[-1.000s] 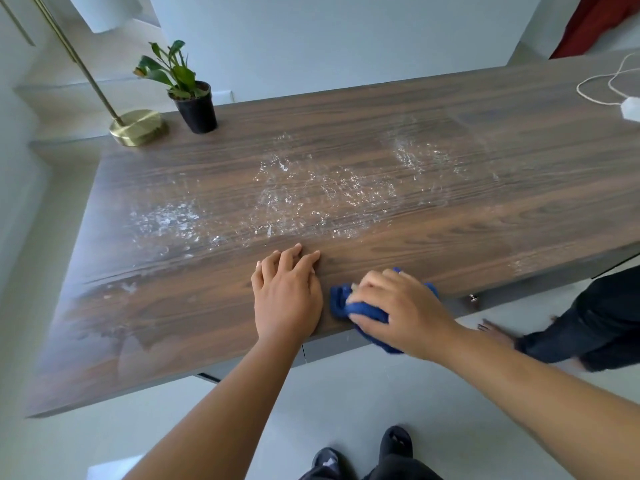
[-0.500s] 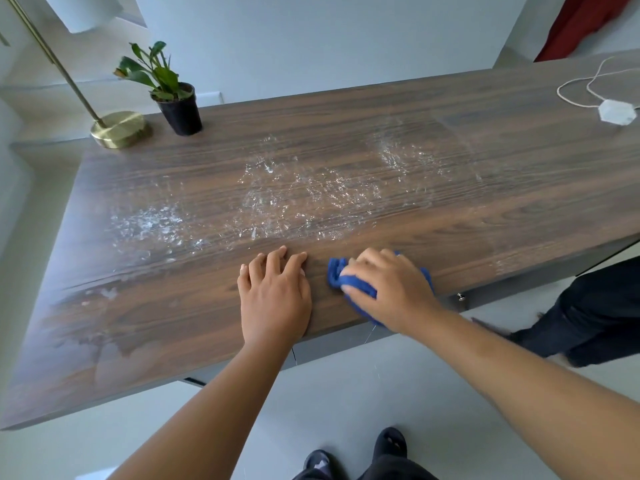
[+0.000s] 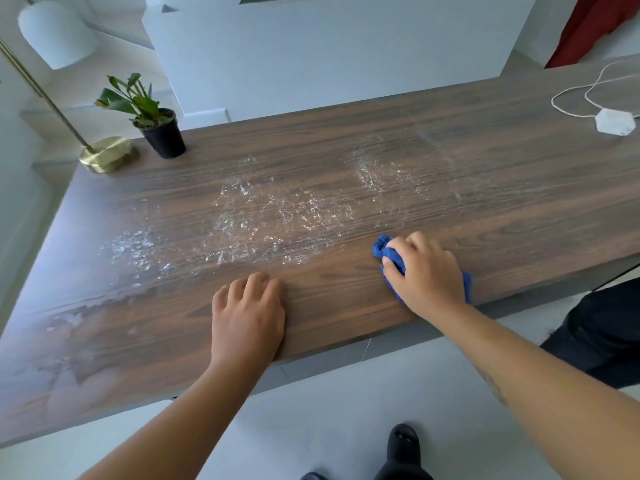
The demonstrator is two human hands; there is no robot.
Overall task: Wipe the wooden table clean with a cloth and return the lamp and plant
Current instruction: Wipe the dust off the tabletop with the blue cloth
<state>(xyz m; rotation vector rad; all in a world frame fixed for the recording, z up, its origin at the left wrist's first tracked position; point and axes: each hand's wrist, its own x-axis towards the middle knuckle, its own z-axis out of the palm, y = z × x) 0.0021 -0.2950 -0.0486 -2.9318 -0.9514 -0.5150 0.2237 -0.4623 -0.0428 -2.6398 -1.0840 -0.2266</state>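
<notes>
Blue cloth (image 3: 388, 252) bunched under my right hand (image 3: 427, 271), fingers clamped; white residue (image 3: 277, 216) lies up-left, streaked along table (image 3: 485, 174). Left hand (image 3: 247, 315) flat, empty, nearer.

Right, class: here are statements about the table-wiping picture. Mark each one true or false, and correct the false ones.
1. The right hand presses a blue cloth on the wooden table. True.
2. The left hand holds the cloth. False: it lies flat on the table, holding nothing.
3. White residue remains mid-table. True.
4. The potted plant stands at the table's right end. False: it stands at the far left corner beside the lamp base.
5. A white cord lies at the far right. True.
</notes>
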